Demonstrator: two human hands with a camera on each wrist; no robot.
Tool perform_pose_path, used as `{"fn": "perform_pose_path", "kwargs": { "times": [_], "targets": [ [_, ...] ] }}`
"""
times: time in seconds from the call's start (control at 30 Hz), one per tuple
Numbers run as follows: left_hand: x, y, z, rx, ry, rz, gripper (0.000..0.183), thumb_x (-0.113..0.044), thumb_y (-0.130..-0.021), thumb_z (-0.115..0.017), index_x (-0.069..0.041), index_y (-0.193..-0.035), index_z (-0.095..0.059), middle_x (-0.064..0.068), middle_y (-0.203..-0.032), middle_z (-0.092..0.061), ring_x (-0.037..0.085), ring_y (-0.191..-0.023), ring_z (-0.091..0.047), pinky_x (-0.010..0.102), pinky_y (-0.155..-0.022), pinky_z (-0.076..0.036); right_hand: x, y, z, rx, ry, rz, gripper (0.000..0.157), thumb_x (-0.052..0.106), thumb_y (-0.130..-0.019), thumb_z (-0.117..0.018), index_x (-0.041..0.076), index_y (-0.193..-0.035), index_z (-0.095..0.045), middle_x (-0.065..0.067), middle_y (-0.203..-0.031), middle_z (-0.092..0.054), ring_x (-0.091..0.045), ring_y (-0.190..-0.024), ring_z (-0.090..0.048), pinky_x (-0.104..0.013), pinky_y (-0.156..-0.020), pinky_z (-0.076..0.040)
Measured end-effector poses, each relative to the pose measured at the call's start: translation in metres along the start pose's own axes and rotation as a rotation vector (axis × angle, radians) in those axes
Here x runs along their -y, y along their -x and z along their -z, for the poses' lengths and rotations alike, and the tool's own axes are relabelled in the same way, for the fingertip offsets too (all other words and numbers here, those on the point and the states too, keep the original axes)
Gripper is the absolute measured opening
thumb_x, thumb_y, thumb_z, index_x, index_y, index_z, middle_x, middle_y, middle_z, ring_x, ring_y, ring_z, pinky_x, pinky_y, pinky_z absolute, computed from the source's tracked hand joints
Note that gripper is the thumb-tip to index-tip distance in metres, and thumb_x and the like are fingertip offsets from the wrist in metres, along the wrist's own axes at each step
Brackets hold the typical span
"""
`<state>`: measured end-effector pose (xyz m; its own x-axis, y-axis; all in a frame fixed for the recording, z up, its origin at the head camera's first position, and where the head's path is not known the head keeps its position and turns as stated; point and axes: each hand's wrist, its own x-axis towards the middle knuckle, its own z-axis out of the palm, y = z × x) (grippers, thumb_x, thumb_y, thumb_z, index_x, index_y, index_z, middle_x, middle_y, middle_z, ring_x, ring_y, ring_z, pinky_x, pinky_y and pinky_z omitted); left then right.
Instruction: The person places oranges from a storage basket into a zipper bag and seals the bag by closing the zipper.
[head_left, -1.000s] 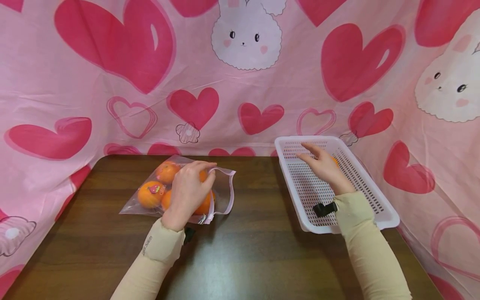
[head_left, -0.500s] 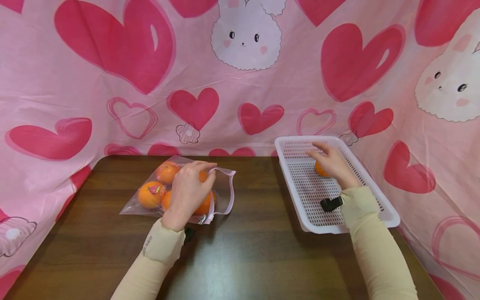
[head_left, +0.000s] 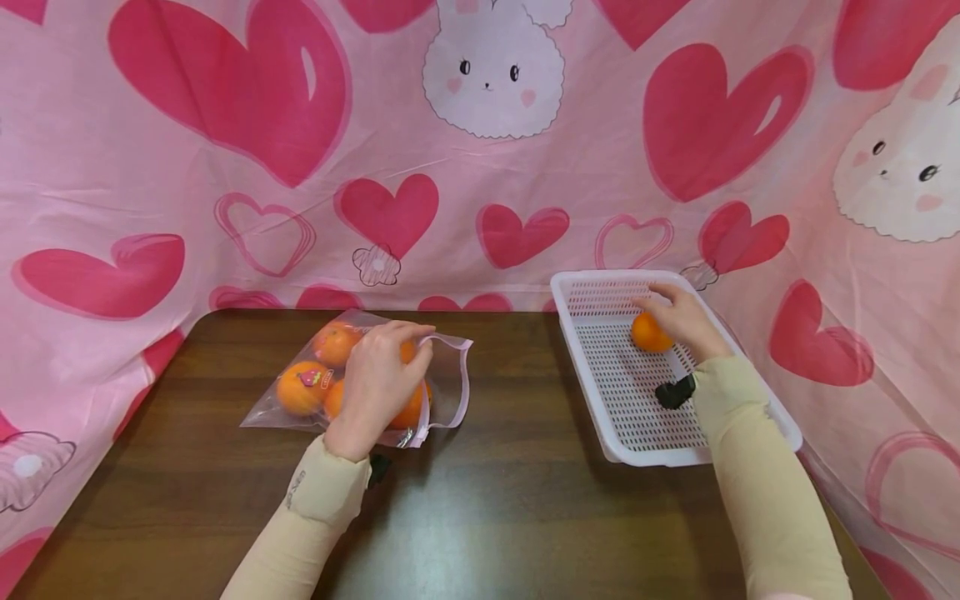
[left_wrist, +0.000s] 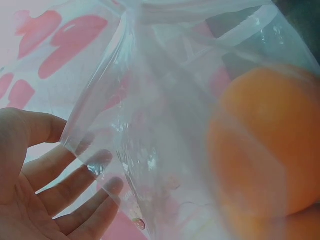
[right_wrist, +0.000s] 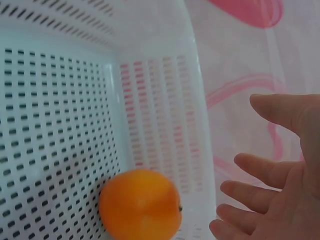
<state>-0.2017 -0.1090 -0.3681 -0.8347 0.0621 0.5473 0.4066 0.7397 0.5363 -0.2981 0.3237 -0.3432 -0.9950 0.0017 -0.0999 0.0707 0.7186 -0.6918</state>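
Observation:
On the left of the table lies a clear zip bag [head_left: 450,375] with several oranges [head_left: 302,388] inside, its mouth facing right. My left hand [head_left: 378,383] pinches the bag's edge between thumb and forefinger. In the left wrist view the other fingers [left_wrist: 67,195] extend behind the thin plastic [left_wrist: 150,125]. A single orange [head_left: 651,333] sits in the white perforated basket [head_left: 581,367] at the right. Over it, my right hand [head_left: 684,321] hovers with fingers spread and holds nothing. The right wrist view shows that palm beside the basket's rim [right_wrist: 197,90], apart from the orange [right_wrist: 140,205].
The dark wooden table [head_left: 495,475] stretches between bag and basket. A pink fabric backdrop [head_left: 517,179] with hearts and rabbits rises behind and along both sides. Small black devices [head_left: 675,392] are strapped at the wrists.
My right hand has shifted to the right over the basket, uncovering the orange there. The left hand and the bag stay where they were.

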Motion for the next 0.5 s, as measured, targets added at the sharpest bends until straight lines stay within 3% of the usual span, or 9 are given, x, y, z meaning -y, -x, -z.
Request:
{"fn": "perform_pose_path", "kwargs": {
  "times": [0.5],
  "targets": [
    [0.0, 0.0, 0.0, 0.0, -0.005, -0.006, 0.022, -0.017, -0.09, -0.072, -0.009, -0.109, -0.08, 0.01, -0.11, -0.073, 0.032, -0.101, -0.067, 0.048, -0.085, -0.053, -0.023, -0.016, 0.003, 0.051, 0.092, -0.081, 0.079, 0.045, -0.104, -0.048, -0.006, -0.157, -0.021, -0.037, -0.156, -0.022, -0.055, -0.139, -0.026, -0.068, -0.11, -0.022]
  ]
}}
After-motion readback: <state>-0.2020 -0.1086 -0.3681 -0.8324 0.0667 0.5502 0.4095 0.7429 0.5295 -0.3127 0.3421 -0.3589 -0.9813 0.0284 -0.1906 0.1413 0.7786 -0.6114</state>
